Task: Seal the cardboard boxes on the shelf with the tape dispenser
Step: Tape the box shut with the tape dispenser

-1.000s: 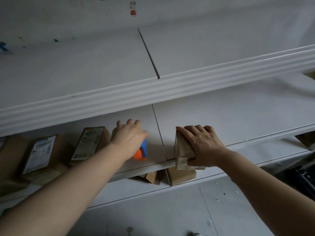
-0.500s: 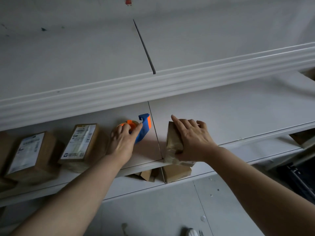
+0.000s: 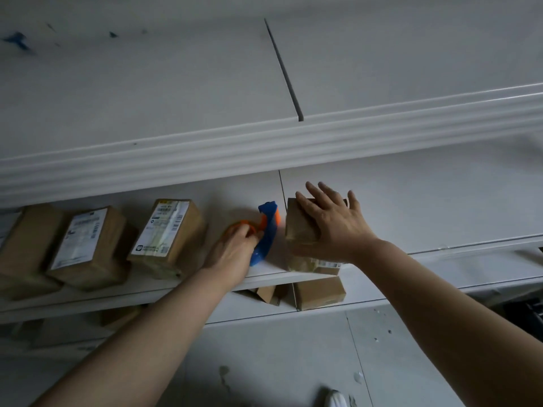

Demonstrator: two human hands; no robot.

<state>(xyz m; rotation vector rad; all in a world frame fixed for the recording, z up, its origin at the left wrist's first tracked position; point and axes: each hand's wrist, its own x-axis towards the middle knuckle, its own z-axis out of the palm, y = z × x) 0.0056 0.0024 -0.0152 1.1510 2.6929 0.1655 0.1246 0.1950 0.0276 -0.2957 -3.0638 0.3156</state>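
We begin with the shelf (image 3: 426, 207), a broad white board with a lipped front edge, which carries everything the task needs. Three labelled boxes (image 3: 167, 233) stand in a row on its left part, just beside our left forearm and well apart from the right hand (image 3: 335, 224). They look light and fairly stiff, though plain cardboard will likely dent at the corners and slide easily on the smooth board, so each wants a flat palm on top while the tape runs.

The small box (image 3: 299, 227) sits near the front edge, right of the board's seam. Our right hand lies on top of it with fingers straight and spread, pressing down, not gripping. That should pin it well enough, though we judge the fingers cover much of the top where tape may have to go.

The tape dispenser (image 3: 269, 227), hard blue and orange plastic, lies on the shelf just left of that box, close to touching it. It seems light and rigid, with a cutting edge we would keep clear of. Our left hand (image 3: 235, 254) has its fingers curled round the orange end, the blue head pointing away from us
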